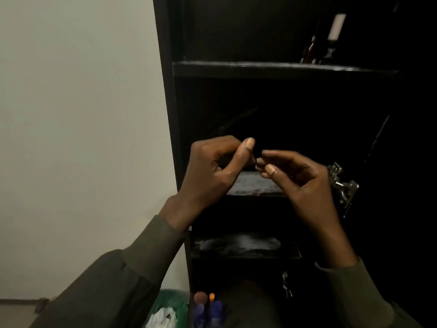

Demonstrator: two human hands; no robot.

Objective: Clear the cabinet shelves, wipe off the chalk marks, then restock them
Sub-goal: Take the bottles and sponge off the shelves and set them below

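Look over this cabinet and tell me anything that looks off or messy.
Two lower shelves carry whitish chalky smears: one just behind the hands, another on the shelf below. The top shelf still holds items leaning at its right end. Both hands pinch something too small to identify.

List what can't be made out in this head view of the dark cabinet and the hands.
- Whatever the left hand and right hand pinch between them: too small and dark, head view.
- Middle shelf interior: lost in shadow.
- Items on the top shelf: blurred; only a white-topped shape shows.
- Bottles at the bottom edge: cut off and blurred.
- Shelf with chalk marks: mostly hidden by the hands.
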